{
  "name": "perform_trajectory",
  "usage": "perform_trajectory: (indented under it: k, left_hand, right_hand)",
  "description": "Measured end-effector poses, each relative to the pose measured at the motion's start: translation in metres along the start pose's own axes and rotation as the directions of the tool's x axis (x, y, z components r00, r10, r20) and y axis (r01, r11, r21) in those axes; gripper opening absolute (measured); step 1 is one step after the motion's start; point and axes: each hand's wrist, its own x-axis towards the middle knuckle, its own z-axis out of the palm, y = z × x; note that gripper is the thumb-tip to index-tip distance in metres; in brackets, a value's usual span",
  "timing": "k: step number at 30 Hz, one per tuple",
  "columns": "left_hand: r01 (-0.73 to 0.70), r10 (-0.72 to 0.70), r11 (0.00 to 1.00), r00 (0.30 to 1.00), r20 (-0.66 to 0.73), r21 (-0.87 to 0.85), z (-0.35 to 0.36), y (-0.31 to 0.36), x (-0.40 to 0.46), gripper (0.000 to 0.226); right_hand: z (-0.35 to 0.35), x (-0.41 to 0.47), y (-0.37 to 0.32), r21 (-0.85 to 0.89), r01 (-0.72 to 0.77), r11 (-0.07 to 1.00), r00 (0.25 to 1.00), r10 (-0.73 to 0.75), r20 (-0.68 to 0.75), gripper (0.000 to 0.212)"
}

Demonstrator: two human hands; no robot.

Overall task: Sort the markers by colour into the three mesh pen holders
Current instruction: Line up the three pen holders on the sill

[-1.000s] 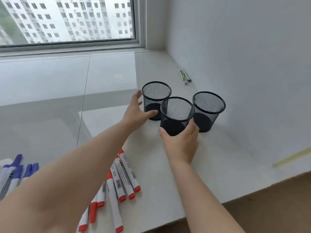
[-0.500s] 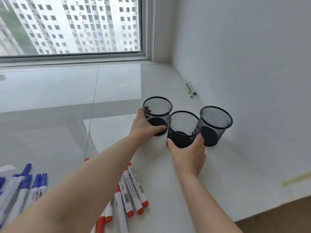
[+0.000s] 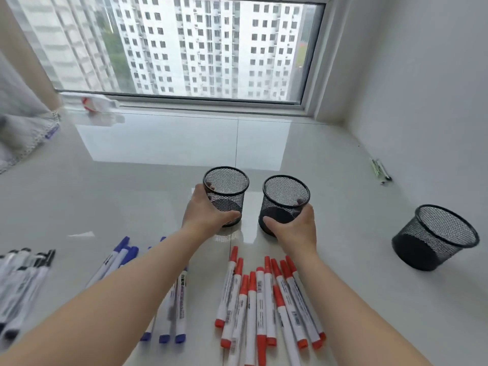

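Observation:
Three black mesh pen holders stand on a glossy white sill. My left hand (image 3: 204,212) grips the left holder (image 3: 226,190), fingers curled round its side. My right hand (image 3: 295,228) grips the middle holder (image 3: 285,199) the same way. The third holder (image 3: 435,236) stands apart at the right, untouched. All three look empty. Near the front edge lie several red-capped markers (image 3: 261,302), several blue-capped markers (image 3: 177,307) partly under my left forearm, and several black-capped markers (image 3: 21,281) at the far left.
A window (image 3: 184,48) runs along the back of the sill (image 3: 158,154), a white wall on the right. A small greenish clip-like object (image 3: 379,170) lies near the wall. Grey fabric (image 3: 23,133) and a white-and-red object (image 3: 91,103) sit at the back left.
Both hands have drawn their two holders leftward and toward the markers, leaving the third holder behind at the right. The view has swung left, showing all three marker groups.

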Motion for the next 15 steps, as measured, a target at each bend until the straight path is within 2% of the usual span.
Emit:
perform_trajectory:
  k: [5, 15]
  left_hand:
    - [0.061, -0.061, 0.998, 0.998, -0.011, 0.006, -0.02, -0.022, 0.008, 0.081]
    - [0.09, -0.089, 0.996, 0.995, 0.042, -0.02, -0.033, -0.038, 0.016, 0.08]
  right_hand:
    - [0.024, 0.004, -0.007, -0.038, 0.035, 0.999, 0.998, -0.033, 0.054, 0.076]
    - [0.042, 0.011, -0.009, -0.04, 0.048, 0.998, 0.997, -0.045, 0.067, 0.073]
